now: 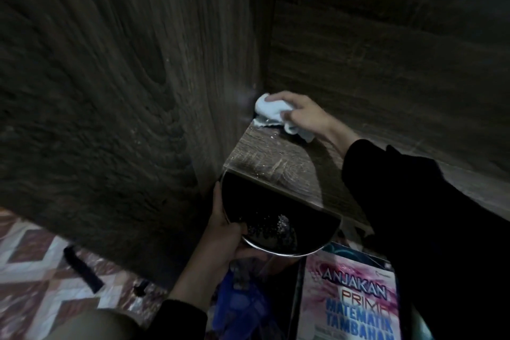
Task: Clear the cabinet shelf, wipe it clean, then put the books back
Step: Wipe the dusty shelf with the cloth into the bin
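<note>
On shelf (265,152) corner, right hand (302,114) grips cloth (269,108).

The dark wood-grain shelf (265,152) carries a crumpled white cloth (269,107) at its 12 o'clock corner, and pale specks (273,136) scattered toward 6 o'clock.

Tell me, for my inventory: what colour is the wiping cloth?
The cloth is white, gripped by the right hand; head view.
</note>
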